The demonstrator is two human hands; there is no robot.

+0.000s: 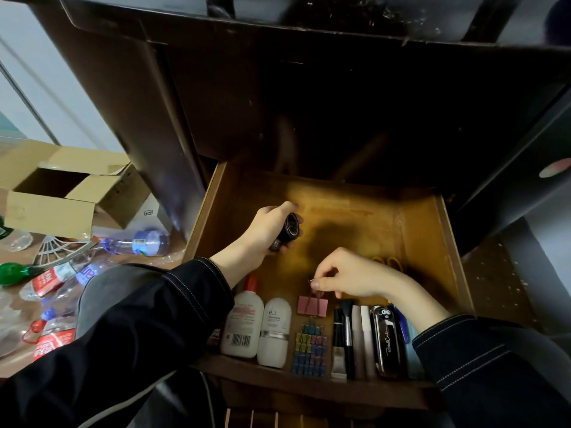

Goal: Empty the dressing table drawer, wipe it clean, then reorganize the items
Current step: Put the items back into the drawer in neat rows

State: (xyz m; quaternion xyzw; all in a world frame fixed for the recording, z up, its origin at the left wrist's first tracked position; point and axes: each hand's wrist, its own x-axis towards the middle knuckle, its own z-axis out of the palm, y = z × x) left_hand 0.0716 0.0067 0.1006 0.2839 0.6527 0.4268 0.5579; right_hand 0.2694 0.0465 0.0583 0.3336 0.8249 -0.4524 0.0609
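Head view: an open brown wooden drawer (pixel 355 211) pulled out from a dark dressing table, seen from above. The left hand (pixel 262 230), in a dark sleeve with pale stitching, is raised over the left half of the drawer, its fingers and thumb curled round a small black cylindrical object (pixel 289 231); whether this is a jar or a roll cannot be told. The right hand (pixel 349 276) is over the middle of the drawer, thumb and forefinger pinched together on the wire handle of a large pink binder clip (pixel 312 305), whose body lies flat on the drawer floor. A row of items lies along the near edge, from left to right: a white plastic bottle with a red cap (pixel 244 325), a white rounded bottle with a silver band (pixel 275 332), a cluster of small multicoloured binder clips (pixel 310 347) just near of the pink clip, black-handled make-up brushes (pixel 346 329), two pale slim tubes (pixel 363 335) and a glossy black oblong case (pixel 386 341). Yellow scissor handles (pixel 389 262) show at the right, just beyond the right wrist. On the floor to the left lie an open cardboard box (pixel 61 193) and several clear plastic bottles (pixel 136 244).
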